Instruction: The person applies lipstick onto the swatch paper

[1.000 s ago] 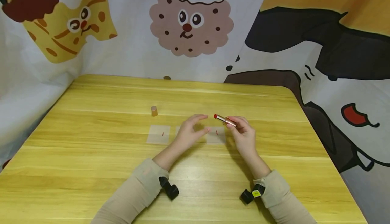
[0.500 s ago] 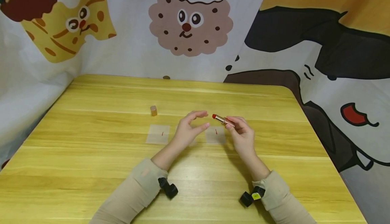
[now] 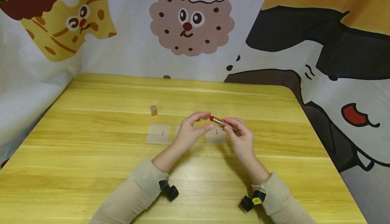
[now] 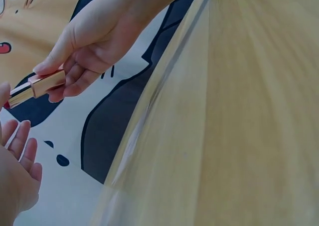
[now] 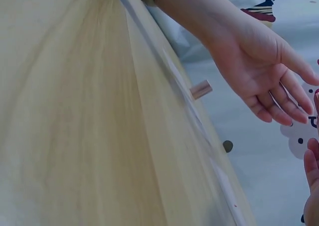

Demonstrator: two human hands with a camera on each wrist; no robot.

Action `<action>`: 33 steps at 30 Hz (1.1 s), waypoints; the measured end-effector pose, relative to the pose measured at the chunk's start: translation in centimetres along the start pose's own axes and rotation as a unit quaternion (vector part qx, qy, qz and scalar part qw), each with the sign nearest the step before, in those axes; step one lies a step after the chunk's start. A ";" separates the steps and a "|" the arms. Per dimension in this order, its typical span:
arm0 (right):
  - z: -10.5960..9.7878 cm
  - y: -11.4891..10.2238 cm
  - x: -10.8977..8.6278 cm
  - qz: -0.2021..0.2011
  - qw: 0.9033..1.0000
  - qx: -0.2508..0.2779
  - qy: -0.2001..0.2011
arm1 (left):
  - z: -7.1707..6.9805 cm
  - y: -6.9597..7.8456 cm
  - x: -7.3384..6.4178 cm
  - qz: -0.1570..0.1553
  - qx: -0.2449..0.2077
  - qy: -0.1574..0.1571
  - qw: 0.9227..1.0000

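Observation:
My right hand (image 3: 243,137) pinches an uncapped lipstick (image 3: 217,120) by its rose-gold base, the red tip pointing left. The left wrist view shows the lipstick (image 4: 42,85) between thumb and fingers. My left hand (image 3: 190,131) holds nothing; its thumb and fingers are spread apart on either side of the red tip. Whether they touch it I cannot tell. Below the hands lie a thin paper square (image 3: 154,138) with a short red stroke and a similar square (image 3: 214,138) on the right. Another sheet between them is mostly hidden by my left hand.
The lipstick's cap (image 3: 153,110) stands on the wooden table (image 3: 115,180), behind the left paper square. A printed cloth (image 3: 128,54) hangs behind the table and along its sides. Black wrist cameras (image 3: 172,193) are strapped to both sleeves.
The lipstick in my right hand has shifted slightly left, bringing its red tip to my left hand's fingertips. The right fingers have slid a little along its base. Cap and papers stay put.

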State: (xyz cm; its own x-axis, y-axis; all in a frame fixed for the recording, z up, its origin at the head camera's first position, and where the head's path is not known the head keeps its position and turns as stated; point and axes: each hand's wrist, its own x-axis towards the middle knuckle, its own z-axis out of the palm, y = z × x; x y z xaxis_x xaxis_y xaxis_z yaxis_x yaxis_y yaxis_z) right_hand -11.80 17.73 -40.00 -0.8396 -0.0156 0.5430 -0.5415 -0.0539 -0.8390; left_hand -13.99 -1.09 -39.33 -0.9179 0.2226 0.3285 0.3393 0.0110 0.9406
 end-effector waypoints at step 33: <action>1.0 -0.4 -0.7 -0.004 1.000 -0.007 -0.023 | 0.1 4.2 -0.9 0.000 -0.023 0.010 1.000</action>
State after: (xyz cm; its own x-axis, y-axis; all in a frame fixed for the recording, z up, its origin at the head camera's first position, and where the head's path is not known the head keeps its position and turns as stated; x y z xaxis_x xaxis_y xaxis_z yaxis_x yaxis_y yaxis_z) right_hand -10.94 16.80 -39.99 -0.8322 -0.0610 0.5510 -0.5495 -0.0406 -0.8345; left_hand -11.68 -1.12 -35.70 -0.9216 0.2038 0.3302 0.3305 -0.0340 0.9432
